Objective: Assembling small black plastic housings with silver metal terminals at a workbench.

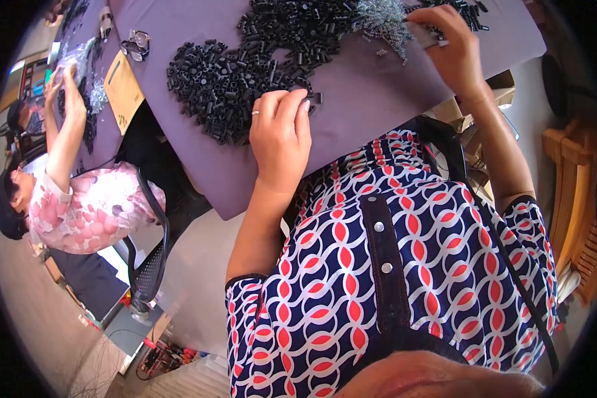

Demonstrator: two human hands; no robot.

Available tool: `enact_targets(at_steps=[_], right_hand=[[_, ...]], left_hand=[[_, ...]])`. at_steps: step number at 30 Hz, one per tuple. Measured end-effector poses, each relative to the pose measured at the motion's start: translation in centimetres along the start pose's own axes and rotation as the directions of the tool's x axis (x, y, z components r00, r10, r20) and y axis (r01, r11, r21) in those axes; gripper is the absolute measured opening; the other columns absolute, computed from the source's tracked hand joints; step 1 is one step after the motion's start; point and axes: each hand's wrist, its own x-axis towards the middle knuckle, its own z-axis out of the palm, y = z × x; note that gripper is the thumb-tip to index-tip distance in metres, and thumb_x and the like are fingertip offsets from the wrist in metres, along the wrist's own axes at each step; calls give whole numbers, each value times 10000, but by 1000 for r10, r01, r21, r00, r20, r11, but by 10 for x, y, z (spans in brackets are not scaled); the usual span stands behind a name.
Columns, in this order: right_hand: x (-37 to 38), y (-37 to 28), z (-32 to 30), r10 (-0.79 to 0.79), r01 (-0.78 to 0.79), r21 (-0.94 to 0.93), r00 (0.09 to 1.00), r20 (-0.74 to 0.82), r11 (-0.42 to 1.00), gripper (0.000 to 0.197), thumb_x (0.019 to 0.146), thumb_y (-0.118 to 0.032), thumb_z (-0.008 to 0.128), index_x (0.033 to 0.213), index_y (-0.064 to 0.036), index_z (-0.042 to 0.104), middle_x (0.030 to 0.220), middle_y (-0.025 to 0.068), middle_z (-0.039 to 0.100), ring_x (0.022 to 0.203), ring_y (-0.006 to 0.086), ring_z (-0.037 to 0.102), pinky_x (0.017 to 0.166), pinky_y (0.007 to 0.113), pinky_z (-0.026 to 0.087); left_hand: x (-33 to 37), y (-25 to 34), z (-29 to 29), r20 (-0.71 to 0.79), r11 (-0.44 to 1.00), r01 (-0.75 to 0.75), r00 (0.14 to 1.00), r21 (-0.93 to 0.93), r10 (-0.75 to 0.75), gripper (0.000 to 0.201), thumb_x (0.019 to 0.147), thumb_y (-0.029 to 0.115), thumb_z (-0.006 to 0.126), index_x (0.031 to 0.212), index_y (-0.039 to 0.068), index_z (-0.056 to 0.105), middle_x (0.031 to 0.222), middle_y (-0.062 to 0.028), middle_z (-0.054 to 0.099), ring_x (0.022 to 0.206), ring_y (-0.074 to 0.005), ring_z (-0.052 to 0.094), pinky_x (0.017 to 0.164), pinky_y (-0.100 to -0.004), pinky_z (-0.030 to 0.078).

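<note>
My left hand [280,136] is closed at the near edge of a heap of small black plastic parts [212,89], its fingers curled down. A short black tube-like part [318,97] shows at its fingertips. Further right, my right hand [452,52] bends over the table beside a pile of small silvery coil springs [381,20]. Its fingers are curled together, and whatever lies between them is too small to make out. More black parts [467,14] lie beyond that hand. A larger black heap [298,33] stretches between the two hands at the back.
A purple cloth covers the table [358,99]. Eyeglasses [136,44] and a tan board [123,89] lie to the left. There a co-worker in a pink floral top [96,209] handles a clear bag [78,58]. Cardboard boxes [474,139] and a wooden chair [574,205] stand at right.
</note>
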Motion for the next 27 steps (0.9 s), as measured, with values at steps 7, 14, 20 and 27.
enact_targets(at_steps=[7,14,20,27], right_hand=[[8,9,-25,-173,118,-276,968,-182,954,172,769,5,729,933,-27,689,1126,147,654,1091,360,580,909,423,494],[-10,-21,33,-531,530,39,843,91,847,273,652,-21,718,920,-51,678,1089,71,634,1052,294,588,893,390,506],[-13,-41,82,-599,537,272,753,272,799,304,659,-44,703,962,-53,680,1002,73,608,969,282,567,824,377,512],[-15,-43,86,-460,450,113,818,346,886,333,693,-85,720,1018,-77,650,963,78,598,955,287,578,795,378,521]], left_hand=[[7,-1,-9,70,999,-3,998,44,0,142,831,47,711,968,64,682,926,-90,607,861,-309,595,747,-403,500],[7,5,-14,188,998,38,981,56,-48,185,804,82,744,979,62,685,952,-90,602,903,-306,585,770,-410,492],[5,2,-13,188,998,45,981,52,-54,163,807,72,738,962,54,694,949,-86,598,888,-300,580,763,-402,490],[6,0,-11,162,1000,30,986,-5,-29,143,819,67,731,956,48,694,935,-93,610,867,-300,595,751,-393,500]])
